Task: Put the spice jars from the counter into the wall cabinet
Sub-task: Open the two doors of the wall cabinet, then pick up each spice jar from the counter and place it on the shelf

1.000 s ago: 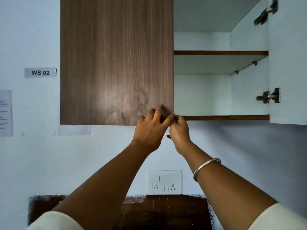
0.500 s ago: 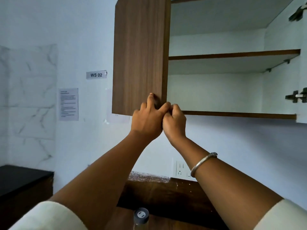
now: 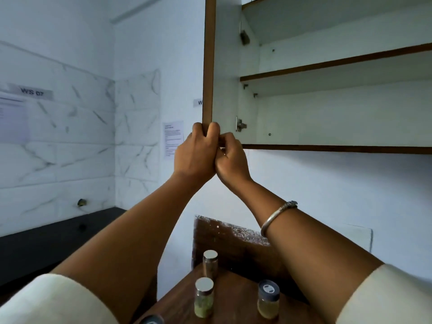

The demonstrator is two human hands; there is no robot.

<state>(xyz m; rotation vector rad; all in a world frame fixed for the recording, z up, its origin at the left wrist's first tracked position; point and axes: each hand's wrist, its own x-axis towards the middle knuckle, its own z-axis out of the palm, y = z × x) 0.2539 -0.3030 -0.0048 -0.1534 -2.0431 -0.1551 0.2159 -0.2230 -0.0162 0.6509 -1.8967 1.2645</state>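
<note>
The wall cabinet stands open, and both of its white shelves are bare. Its left door is swung out edge-on toward me. My left hand grips the door's bottom corner, fingers curled round the edge. My right hand is pressed against the left one, fingers curled at the same corner. Below, on the brown wooden counter, stand three spice jars: a silver-lidded one at the back, a silver-lidded one with green contents, and a dark-lidded one. A further dark lid peeks in at the bottom edge.
A dark wooden backsplash rises behind the jars. A black counter runs along the marble-tiled wall on the left. Paper notices hang on the walls. Hinges sit inside the cabinet's left wall.
The left cabinet door has swung from closed to fully open, pulled by both hands. My view has turned left and down, bringing the jars on the counter into sight.
</note>
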